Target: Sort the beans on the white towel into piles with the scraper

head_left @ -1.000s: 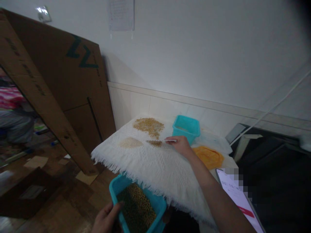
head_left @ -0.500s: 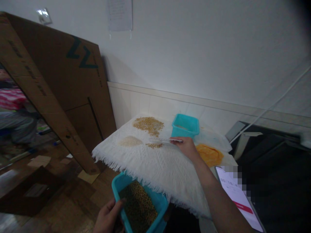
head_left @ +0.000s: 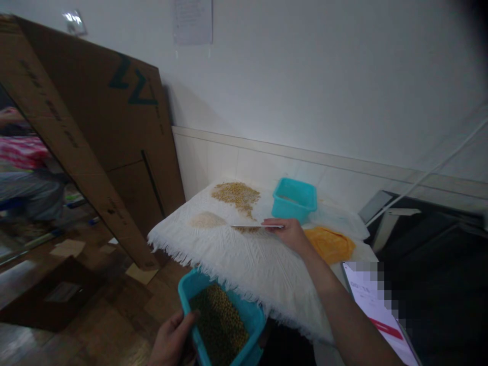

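My left hand point(head_left: 171, 341) grips the near-left rim of a teal tub of green-brown beans point(head_left: 221, 325), held below the front edge of the table. My right hand point(head_left: 290, 234) reaches over a white fringed cloth point(head_left: 244, 259) and pinches a thin white flat strip point(head_left: 253, 225) that lies level over a small heap of beans point(head_left: 246, 230). A larger pile of yellow beans point(head_left: 236, 193) and a pale pile of fine grain point(head_left: 206, 220) lie farther back on the cloth.
A second teal tub point(head_left: 294, 198) stands at the back of the table, an orange cloth point(head_left: 330, 244) to its right. A phone with a lit screen point(head_left: 377, 310) lies near my right forearm. A big cardboard box point(head_left: 99, 132) leans at the left; a person's sleeve point(head_left: 23, 152) shows behind it.
My right hand has drawn the white strip back toward me across the small bean heap. The tub in my left hand has shifted slightly right and up.
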`<state>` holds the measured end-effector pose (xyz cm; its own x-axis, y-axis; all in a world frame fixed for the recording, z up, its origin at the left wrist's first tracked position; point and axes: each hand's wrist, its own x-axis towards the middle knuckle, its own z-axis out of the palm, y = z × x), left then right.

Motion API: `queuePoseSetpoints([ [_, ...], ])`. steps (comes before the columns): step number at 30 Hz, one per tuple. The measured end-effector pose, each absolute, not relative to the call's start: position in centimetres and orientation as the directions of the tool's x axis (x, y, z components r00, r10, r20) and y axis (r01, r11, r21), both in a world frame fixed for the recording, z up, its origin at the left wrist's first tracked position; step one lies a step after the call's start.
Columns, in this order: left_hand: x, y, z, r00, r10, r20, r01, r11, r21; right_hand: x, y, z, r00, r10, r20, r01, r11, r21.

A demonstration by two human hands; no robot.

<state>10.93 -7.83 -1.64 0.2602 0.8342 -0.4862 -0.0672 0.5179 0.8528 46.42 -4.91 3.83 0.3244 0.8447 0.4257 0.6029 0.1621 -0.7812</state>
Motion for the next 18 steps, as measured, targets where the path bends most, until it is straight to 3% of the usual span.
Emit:
queuePoseSetpoints([
  [18,10.8,-7.9,-1.0,0.255,0.840,-0.479,-0.136,0.522,0.842,44.8,-5.4,4.7,0.317,0.850,0.420,0.575,0.180,-0.798],
])
